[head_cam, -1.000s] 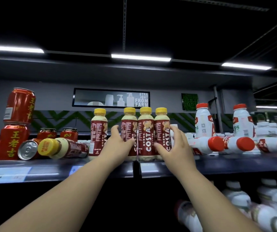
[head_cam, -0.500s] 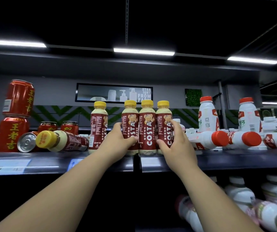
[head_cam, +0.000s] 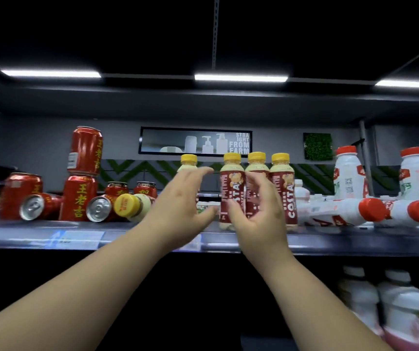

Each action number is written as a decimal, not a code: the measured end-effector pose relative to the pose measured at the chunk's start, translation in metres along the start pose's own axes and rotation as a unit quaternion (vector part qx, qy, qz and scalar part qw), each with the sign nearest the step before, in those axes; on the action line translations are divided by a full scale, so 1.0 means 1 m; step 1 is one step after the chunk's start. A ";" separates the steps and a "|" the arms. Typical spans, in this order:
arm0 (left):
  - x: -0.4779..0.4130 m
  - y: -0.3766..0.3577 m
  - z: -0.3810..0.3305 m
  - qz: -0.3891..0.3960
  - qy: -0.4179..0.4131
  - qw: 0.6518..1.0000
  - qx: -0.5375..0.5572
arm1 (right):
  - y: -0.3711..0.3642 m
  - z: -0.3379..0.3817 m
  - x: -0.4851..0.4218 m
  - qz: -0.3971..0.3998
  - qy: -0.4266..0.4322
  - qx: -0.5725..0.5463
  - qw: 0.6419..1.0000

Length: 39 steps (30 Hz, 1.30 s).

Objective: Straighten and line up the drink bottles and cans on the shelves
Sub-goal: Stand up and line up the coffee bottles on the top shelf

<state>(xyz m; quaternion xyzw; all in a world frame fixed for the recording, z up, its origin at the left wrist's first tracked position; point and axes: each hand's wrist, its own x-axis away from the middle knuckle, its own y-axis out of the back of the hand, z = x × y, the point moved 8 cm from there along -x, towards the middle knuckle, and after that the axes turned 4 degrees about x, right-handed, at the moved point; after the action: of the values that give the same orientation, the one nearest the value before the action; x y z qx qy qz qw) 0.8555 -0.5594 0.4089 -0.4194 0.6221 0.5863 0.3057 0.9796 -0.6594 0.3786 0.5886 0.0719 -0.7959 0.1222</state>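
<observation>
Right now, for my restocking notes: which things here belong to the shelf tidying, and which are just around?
Job: upright Costa bottles; toppled Costa bottle; tipped red cans; toppled red-capped white bottles.
Just there: wall sign; green plant panel; shelf price labels.

Both forearms raised forward, left hand [head_cam: 185, 206] spread wide, right hand [head_cam: 256, 214] just beside it, fingers loosely curled, blurred

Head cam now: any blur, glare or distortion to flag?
Head view: left hand and right hand motion-blurred, the right more; lower bottles smeared; strip light blown out; shelf edge slightly bowed by the wide lens; ceiling near black; Costa bottles sharp.
</observation>
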 end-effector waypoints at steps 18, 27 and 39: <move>0.041 0.058 0.111 -0.015 0.137 0.990 0.042 | -0.135 -0.014 -0.024 0.160 -0.190 0.196 0.949; 0.040 0.047 0.143 -0.086 0.179 0.961 0.194 | -0.132 -0.010 -0.019 0.151 -0.202 0.246 0.936; -0.019 0.017 0.137 -0.072 0.202 0.921 0.325 | -0.119 -0.005 -0.010 0.089 -0.142 0.284 0.944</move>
<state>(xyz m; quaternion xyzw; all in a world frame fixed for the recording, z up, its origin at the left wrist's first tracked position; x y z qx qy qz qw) 0.8341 -0.4218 0.4165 -0.4500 0.7953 0.2307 0.3344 0.9541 -0.5431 0.3826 0.4838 -0.2280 -0.8445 0.0289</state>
